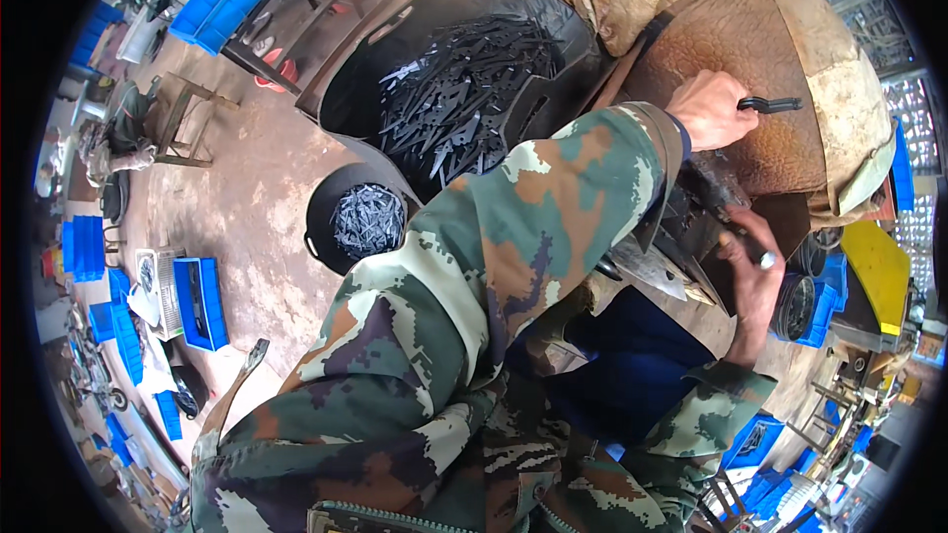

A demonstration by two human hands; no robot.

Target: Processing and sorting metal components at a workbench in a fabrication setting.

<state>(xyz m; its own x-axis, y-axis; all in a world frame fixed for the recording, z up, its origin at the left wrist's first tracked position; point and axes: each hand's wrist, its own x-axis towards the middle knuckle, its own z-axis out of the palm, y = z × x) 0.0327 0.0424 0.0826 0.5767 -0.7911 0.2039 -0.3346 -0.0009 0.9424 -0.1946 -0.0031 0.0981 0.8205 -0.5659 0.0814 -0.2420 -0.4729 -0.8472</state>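
Note:
My left hand (709, 111) is stretched out to the upper right, closed around a slim black metal piece (770, 105) whose end sticks out past the fist. Beyond it hangs a brown, leathery cover (716, 39). Lower down, my right hand (755, 271) has its fingers bent around something with a small shiny round end (767, 260); its kind is hidden by the fingers. Between the hands lies a dark, worn metal block (713, 186). A large black tub (346, 89) full of dark flat metal pieces (464, 89) stands left of my left forearm.
A smaller black bucket (318, 222) of thin grey metal pieces (369, 221) sits beside the tub. Blue crates (200, 303) stand on the floor at left, with a wooden stool (188, 118) farther back. At right are a yellow panel (874, 276) and more blue bins (820, 311).

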